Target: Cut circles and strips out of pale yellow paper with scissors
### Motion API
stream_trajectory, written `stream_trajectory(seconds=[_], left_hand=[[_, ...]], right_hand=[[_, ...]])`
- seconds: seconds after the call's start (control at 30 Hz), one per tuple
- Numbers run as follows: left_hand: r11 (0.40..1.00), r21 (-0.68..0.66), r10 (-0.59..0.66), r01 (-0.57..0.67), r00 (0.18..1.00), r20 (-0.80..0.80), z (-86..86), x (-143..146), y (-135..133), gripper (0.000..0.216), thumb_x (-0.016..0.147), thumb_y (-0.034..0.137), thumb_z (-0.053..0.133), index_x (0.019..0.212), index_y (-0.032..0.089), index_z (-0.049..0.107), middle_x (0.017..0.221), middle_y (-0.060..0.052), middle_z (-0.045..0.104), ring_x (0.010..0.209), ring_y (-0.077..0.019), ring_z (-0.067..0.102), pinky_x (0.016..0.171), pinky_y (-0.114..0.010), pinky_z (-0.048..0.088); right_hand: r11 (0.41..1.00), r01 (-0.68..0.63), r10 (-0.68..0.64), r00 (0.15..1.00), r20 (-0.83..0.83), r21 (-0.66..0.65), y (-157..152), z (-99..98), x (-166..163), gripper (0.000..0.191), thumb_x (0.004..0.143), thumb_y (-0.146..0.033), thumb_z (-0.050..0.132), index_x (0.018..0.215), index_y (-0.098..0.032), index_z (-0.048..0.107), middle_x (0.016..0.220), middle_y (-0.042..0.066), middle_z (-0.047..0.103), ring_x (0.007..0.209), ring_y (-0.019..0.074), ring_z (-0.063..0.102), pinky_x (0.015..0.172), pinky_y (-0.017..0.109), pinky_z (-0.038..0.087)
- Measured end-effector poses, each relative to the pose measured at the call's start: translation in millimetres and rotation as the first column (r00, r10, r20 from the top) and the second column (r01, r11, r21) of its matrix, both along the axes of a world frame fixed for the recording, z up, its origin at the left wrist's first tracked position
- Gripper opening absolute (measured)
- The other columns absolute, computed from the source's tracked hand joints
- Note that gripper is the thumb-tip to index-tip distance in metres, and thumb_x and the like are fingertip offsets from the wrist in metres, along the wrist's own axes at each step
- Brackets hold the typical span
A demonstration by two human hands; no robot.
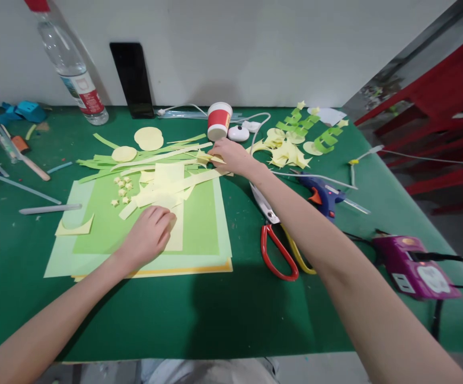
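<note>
Paper strips (199,180), long and flat, lie near our curled left hand (149,233) and right hand (230,156); we cannot tell if either grips.

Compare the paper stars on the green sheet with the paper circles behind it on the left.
The paper stars are small; the paper circles are much larger. The stars have points; the circles have rounded edges. The stars cluster on the green sheet; the circles lie farther back. Both are pale yellow.

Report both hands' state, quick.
Left hand: fingers curled over the green sheet; grip cannot be told.
Right hand: fingers at the paper strips; grip cannot be told.
</note>
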State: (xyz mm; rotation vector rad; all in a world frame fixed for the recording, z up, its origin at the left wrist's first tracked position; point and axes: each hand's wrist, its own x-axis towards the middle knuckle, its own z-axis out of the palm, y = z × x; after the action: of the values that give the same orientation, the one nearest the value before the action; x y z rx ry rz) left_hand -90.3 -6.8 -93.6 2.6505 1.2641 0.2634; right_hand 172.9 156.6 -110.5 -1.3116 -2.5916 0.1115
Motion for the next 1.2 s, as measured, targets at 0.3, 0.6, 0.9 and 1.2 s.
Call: stream_trajectory(seconds=[0.3,0.6,0.9,1.2], left_hand=[[1.0,-0.003,-0.002,0.002,1.0,0.005,0.7,0.5,-0.5,0.022,0.087,0.015,0.037,0.098,0.012,0.055,0.099,-0.01,0.058,0.097,-0.0235,0.049,0.085,-0.039,0.044],[1.0,0.031,-0.006,0.006,1.0,-0.01,0.8,1.2,-0.3,0.022,0.086,0.014,0.037,0.096,0.012,0.056,0.097,-0.01,0.059,0.095,-0.0233,0.05,0.084,-0.039,0.045],[0.98,0.187,-0.053,0.066,0.996,-0.073,-1.0,2.3,-2.9,0.024,0.088,0.015,0.036,0.095,0.011,0.058,0.094,-0.012,0.062,0.091,-0.024,0.054,0.082,-0.04,0.046],[0.916,0.34,-0.147,0.211,0.968,-0.204,-0.5,2.3,-15.2,0.023,0.082,0.007,0.041,0.091,0.007,0.062,0.094,-0.016,0.065,0.085,-0.0258,0.059,0.07,-0.037,0.049]], right_hand=[[0.986,0.161,-0.164,0.969,-0.187,-0.029,3.7,3.4,-1.6,0.027,0.088,-0.029,0.052,0.111,-0.015,0.055,0.109,0.007,0.059,0.09,0.0186,0.06,0.076,0.038,0.052],[0.912,0.41,-0.402,0.882,-0.246,-0.019,-33.7,47.5,57.5,0.021,0.089,-0.03,0.05,0.102,-0.015,0.059,0.099,0.005,0.063,0.081,0.015,0.062,0.069,0.033,0.053],[0.811,0.557,-0.529,0.828,-0.184,0.178,-48.6,49.5,116.9,0.025,0.089,-0.029,0.051,0.111,-0.02,0.056,0.116,0.008,0.057,0.097,0.0198,0.058,0.08,0.041,0.05],[0.988,0.032,-0.032,0.999,-0.004,0.151,-79.0,32.9,7.9,0.018,0.087,-0.027,0.053,0.098,-0.015,0.06,0.099,0.005,0.062,0.089,0.0175,0.06,0.077,0.038,0.05]])
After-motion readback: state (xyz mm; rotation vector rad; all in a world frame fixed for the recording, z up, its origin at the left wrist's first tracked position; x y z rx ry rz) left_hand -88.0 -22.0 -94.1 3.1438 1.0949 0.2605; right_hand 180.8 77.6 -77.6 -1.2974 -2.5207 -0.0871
